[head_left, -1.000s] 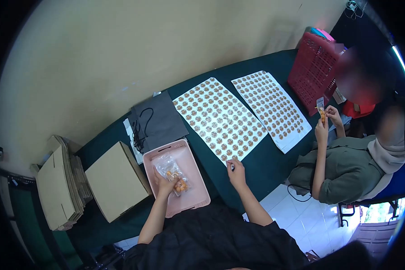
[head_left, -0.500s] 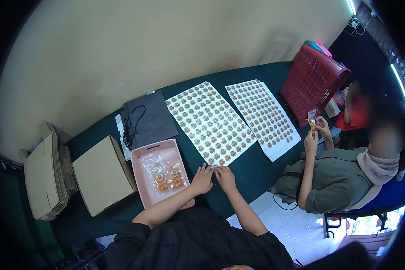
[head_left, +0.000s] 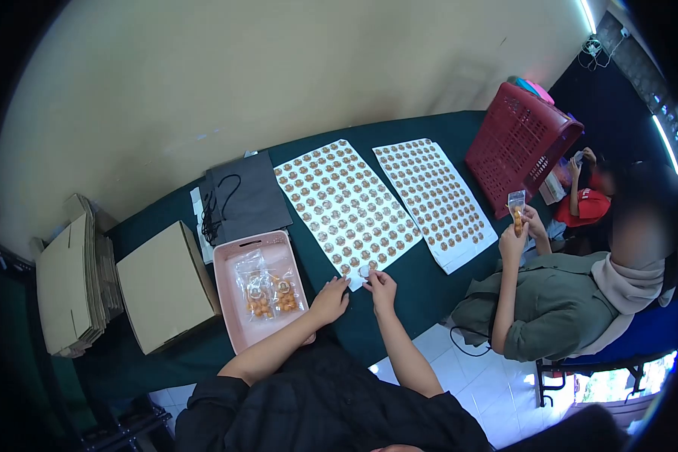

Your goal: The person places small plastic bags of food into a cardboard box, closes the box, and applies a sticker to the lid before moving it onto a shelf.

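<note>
A sheet of round brown stickers (head_left: 339, 200) lies on the dark green tablecloth in front of me. My right hand (head_left: 383, 291) pinches a round sticker (head_left: 364, 271) at the sheet's near corner; its pale side shows. My left hand (head_left: 330, 301) rests with its fingers stretched out against that same corner. Just left of it stands a pink tray (head_left: 230, 320) holding several clear plastic packets (head_left: 285, 296) of orange balls, with a round label on each of two.
Another sticker sheet (head_left: 433, 197) lies to the right. On the left are a cardboard box (head_left: 162, 286), stacked flattened cartons (head_left: 68, 282) and a black paper bag (head_left: 252, 196). A maroon basket (head_left: 516, 139) stands at the back right. A co-worker (head_left: 557, 305) holds a packet (head_left: 517, 211); another person (head_left: 586, 203) sits behind.
My right hand has moved slightly right, and a sticker now shows lifted in its fingers. My left hand has drawn back a little toward the tray. Another person has come into view behind.
</note>
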Tool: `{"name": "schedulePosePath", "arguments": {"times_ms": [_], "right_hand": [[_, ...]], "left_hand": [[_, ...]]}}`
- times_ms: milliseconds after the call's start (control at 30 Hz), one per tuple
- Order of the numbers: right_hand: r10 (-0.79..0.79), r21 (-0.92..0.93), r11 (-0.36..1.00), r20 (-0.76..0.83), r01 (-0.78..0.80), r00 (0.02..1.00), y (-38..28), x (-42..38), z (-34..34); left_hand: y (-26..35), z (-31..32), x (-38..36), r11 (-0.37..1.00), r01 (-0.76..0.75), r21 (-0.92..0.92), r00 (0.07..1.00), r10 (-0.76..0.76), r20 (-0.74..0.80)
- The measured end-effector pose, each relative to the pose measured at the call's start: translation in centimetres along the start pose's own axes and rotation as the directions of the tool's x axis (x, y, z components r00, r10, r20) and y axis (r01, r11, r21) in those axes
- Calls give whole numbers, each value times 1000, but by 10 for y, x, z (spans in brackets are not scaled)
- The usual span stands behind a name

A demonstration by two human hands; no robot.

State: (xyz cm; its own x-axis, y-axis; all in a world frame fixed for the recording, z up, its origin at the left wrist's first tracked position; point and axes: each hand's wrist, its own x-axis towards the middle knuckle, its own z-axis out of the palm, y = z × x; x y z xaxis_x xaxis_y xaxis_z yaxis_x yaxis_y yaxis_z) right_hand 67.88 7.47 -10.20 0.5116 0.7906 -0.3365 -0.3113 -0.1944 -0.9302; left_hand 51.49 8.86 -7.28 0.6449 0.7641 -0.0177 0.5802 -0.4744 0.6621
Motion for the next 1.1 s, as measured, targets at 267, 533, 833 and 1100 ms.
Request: {"name": "schedulePosePath", "arguments": {"times_ms": [267,533,833,1100], "right_hand": [[-389,-188,887,194,423,901,-53,-62,39],[-312,67,950,279,306,908,-44,-88,76],[-43,-6,998,545,55,837,-8,-156,165],[7,-31,999,673,19,739,39,-235,251]], "left_hand": [[23,-15,13,312,-82,-946,946,-275,-172],[-4,-59,-28,327,-16,-945,956,-271,-110],[-71,-114,-139,233,-9,-973,889,-443,-114],[-119,-154,-250,313,-143,-939,732,-606,-313]]}}
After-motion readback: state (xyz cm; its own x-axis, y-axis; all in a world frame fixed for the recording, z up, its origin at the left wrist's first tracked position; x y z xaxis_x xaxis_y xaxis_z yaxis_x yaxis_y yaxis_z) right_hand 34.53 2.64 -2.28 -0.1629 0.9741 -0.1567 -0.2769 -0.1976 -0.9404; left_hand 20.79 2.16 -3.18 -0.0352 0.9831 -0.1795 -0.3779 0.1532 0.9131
